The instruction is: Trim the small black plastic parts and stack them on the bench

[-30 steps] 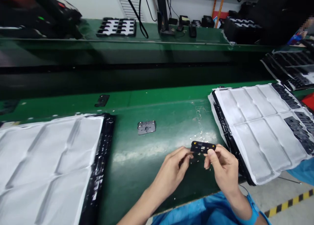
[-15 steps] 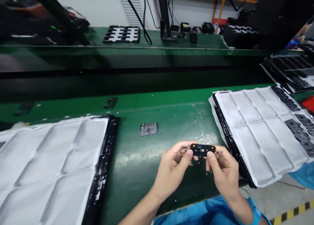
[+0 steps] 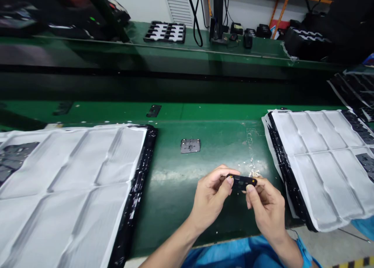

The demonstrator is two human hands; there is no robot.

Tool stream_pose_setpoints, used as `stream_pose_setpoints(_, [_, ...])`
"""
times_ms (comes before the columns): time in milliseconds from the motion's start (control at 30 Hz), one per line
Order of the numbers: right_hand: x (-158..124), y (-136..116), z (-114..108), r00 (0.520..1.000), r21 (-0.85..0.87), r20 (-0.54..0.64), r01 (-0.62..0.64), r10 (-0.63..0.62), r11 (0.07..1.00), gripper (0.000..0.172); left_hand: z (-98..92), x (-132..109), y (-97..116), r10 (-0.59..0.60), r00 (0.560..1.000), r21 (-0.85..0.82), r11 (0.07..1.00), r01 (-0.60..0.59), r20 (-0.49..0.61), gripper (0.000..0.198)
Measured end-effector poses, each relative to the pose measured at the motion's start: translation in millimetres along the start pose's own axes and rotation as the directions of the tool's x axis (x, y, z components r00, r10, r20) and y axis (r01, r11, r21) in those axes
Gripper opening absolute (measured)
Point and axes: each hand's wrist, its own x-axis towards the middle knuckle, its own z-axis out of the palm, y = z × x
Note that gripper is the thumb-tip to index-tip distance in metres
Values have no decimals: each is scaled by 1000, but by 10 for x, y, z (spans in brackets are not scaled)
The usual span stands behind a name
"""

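Both my hands hold one small black rectangular part point(image 3: 240, 181) with yellow spots just above the green bench point(image 3: 222, 135). My left hand point(image 3: 212, 199) pinches its left end with thumb and fingers. My right hand point(image 3: 267, 209) grips its right end with the thumb on top. A grey metal plate point(image 3: 190, 146) lies flat on the bench beyond my hands, apart from them. Small pale scraps are scattered on the bench near the part.
A white-covered black tray stack point(image 3: 73, 178) lies at the left and another point(image 3: 324, 158) at the right, with dark parts at its far edge. A dark conveyor channel runs across behind. A tray of parts point(image 3: 165, 31), cables and black devices stand on the far bench.
My left hand closed onto the part's left end, so both hands now grip it. The view shifted left, and the part tilted flatter toward me.
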Motion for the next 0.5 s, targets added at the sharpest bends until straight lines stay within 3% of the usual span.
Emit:
stream_pose_setpoints(367, [-7, -24, 78, 998, -19, 50, -41, 42, 999, 16, -103, -42, 36, -116, 993, -89, 989, 116, -1, 31])
stream_pose_setpoints(500, [-23, 5, 92, 998, -102, 50, 45, -40, 994, 13, -114, -42, -26, -154, 988, -163, 976, 147, -27, 31])
